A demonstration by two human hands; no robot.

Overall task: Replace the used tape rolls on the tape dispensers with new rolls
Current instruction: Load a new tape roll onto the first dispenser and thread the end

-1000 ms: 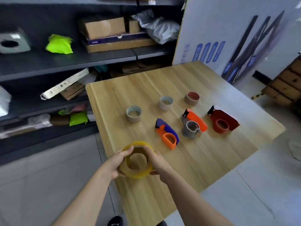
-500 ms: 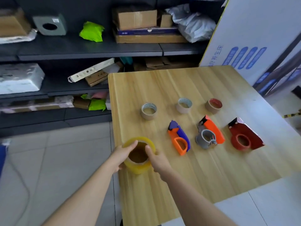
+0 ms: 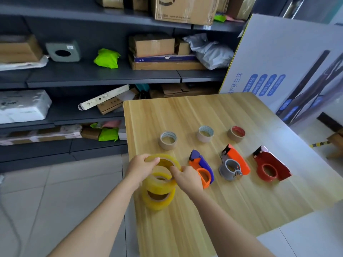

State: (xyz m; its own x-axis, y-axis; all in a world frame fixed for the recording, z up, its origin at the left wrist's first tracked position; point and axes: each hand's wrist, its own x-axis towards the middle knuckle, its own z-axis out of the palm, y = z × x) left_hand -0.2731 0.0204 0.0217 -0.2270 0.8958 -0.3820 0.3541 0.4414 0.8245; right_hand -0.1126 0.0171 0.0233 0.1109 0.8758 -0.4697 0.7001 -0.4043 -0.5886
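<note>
Three yellow tape rolls lie fanned out near the wooden table's (image 3: 232, 210) left edge. My left hand (image 3: 140, 169) grips the rim of the top yellow roll (image 3: 164, 159), tilted up, and my right hand (image 3: 187, 178) pinches its right side. Under it are a middle roll (image 3: 159, 184) and a bottom roll (image 3: 157, 201) resting on the table. To the right lie three dispensers: a blue-orange one (image 3: 202, 168), an orange-grey one (image 3: 233, 165) and a red one (image 3: 269, 167). Behind them stand three thin used rolls (image 3: 168, 140), (image 3: 205, 133), (image 3: 236, 133).
Dark shelves (image 3: 104, 76) with cardboard boxes, green packets and bags run along the back and left. A large white printed carton (image 3: 278, 62) leans behind the table's right corner. Tiled floor (image 3: 55, 197) lies left of the table.
The yellow rolls, held as one stack before, now spread apart: the top one is lifted and tilted in both hands, two stay below. The camera view has shifted left and up.
</note>
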